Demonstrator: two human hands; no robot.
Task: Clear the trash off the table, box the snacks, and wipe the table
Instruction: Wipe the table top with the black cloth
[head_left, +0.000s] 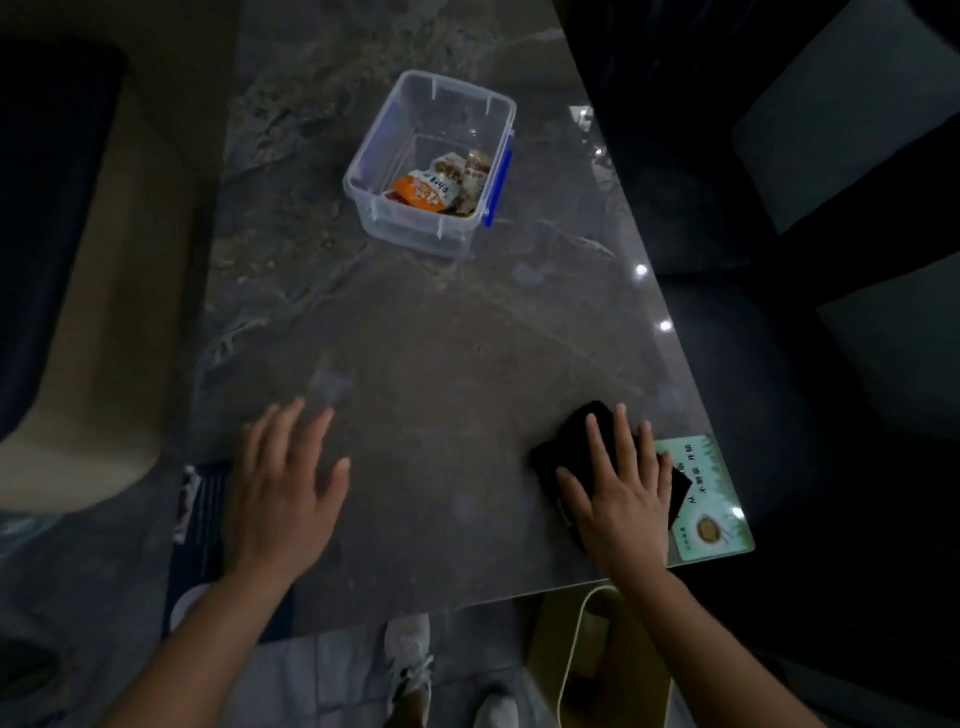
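Note:
A clear plastic box with blue side clips stands on the far part of the dark stone table. Several snack packets lie inside it, one of them orange. My right hand lies flat, fingers spread, on a black cloth near the table's front right corner. My left hand rests open on the bare tabletop at the front left, holding nothing.
A green printed card lies at the front right corner, partly under the cloth. A trash bin with a pale liner rim stands on the floor below the front edge. A beige seat is to the left, dark chairs to the right.

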